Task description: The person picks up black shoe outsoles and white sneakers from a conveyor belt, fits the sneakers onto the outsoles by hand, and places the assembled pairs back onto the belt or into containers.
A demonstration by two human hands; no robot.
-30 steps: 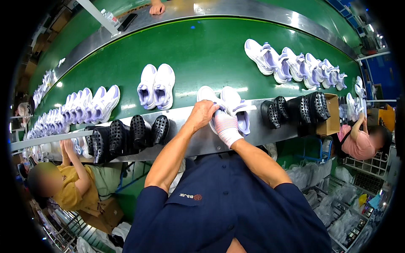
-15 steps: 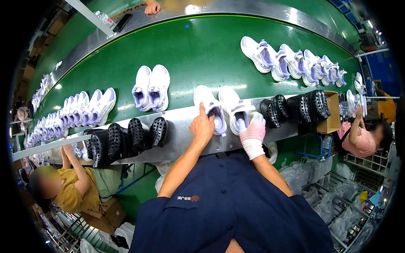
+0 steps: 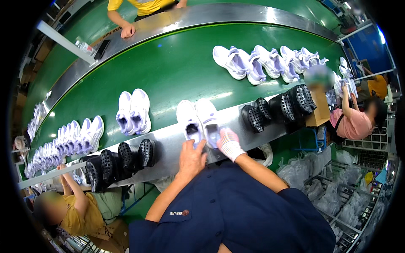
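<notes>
A pair of white and lavender sneakers stands side by side in front of me, toes pointing away, on the edge of the green belt and the metal ledge. My bare left hand (image 3: 193, 158) has its thumb and fingers closed at the heel of the left sneaker (image 3: 187, 113). At the heel and collar of the right sneaker (image 3: 206, 111) is my right hand (image 3: 230, 144), in a white and pink striped glove, its fingers bent around the edge. The exact grip of the gloved fingertips is partly hidden.
Another sneaker pair (image 3: 139, 110) stands left on the green belt (image 3: 177, 63), with rows of sneakers (image 3: 63, 143) beyond and more (image 3: 270, 63) at right. Black studded shoe forms (image 3: 147, 152) line the metal ledge (image 3: 168, 141) on both sides. Co-workers sit left and right; another person stands across.
My left hand has moved from the front of the left sneaker's opening back to its heel. The gloved hand stays by the right sneaker. The view has shifted, showing more of the person across.
</notes>
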